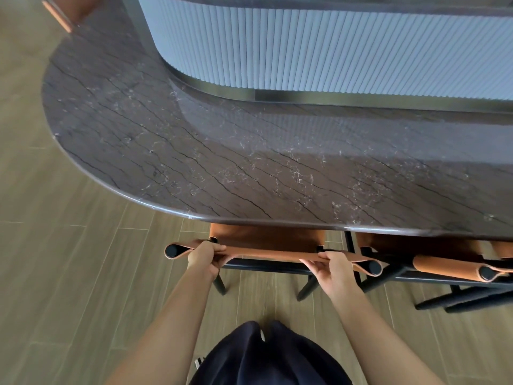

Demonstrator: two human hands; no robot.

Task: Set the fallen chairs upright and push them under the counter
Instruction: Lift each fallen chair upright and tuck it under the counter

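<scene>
An upright chair [266,240] with an orange leather seat and back on a black frame stands right in front of me, its seat partly beneath the edge of the dark marble counter [222,151]. My left hand [205,257] grips the left part of the chair's top rail, fingers curled over the leather. My right hand [333,266] grips the right part of the same rail. A second orange chair [444,266] stands upright to the right, tucked against the counter.
A white ribbed cabinet front [333,48] rises behind the counter top. A third orange chair [63,12] shows at the far left corner. Wood-plank floor [69,259] lies open to my left and behind the chairs.
</scene>
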